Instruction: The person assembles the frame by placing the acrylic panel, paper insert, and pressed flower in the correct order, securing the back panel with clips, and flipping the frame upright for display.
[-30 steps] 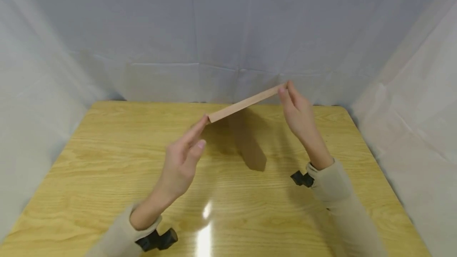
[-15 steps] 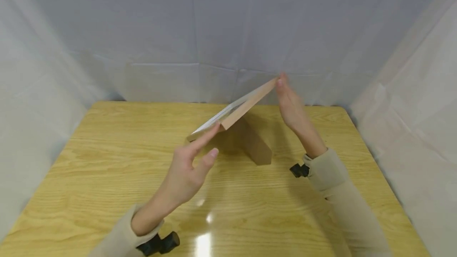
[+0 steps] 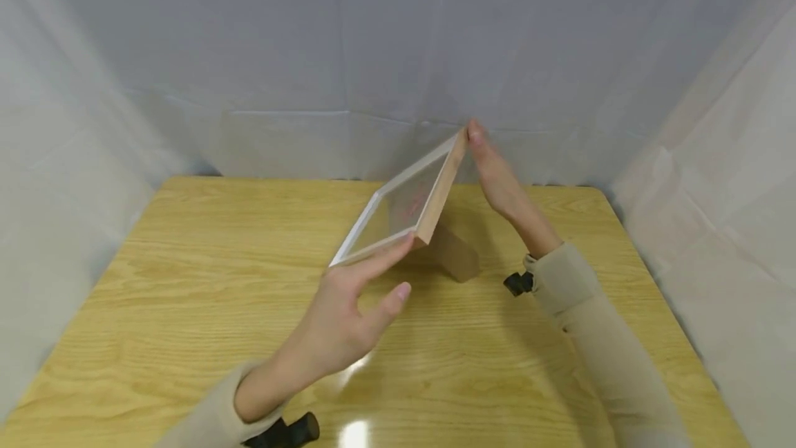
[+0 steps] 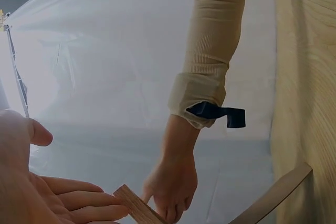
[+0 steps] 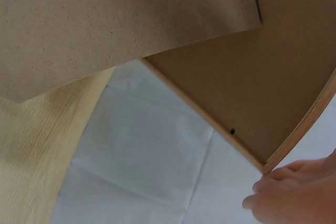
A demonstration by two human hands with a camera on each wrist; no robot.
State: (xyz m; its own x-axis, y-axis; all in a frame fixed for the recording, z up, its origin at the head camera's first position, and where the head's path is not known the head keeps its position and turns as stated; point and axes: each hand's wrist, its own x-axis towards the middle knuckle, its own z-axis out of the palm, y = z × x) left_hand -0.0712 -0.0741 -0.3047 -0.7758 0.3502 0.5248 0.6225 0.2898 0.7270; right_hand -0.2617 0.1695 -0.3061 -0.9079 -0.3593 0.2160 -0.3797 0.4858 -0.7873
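Observation:
A wooden picture frame (image 3: pixel 444 189) with a white inner border stands tilted back above the table, its glass facing up and left. Behind it, a brown easel leg (image 3: pixel 459 254) reaches down to the tabletop. My left hand (image 3: pixel 338 320) lays straight fingers along the frame's lower edge, thumb held apart. At the upper right corner, the fingertips of my right hand (image 3: pixel 502 182) touch the wood, fingers extended. In the right wrist view, the brown back panel (image 5: pixel 257 82) shows with the leg (image 5: pixel 115 24) joined to it. The left wrist view shows only a wooden corner (image 4: pixel 135 203) by my left fingertips.
A wood-grain table (image 3: pixel 186 282) lies beneath, its far edge behind the frame. White sheeting (image 3: pixel 280 54) hangs at the back and both sides. Small black devices (image 3: pixel 519 283) sit at both cuffs.
The picture frame has turned, its glass front coming into view and its near corner swinging right and toward me. The left hand has followed rightward; the right hand has shifted slightly left and up.

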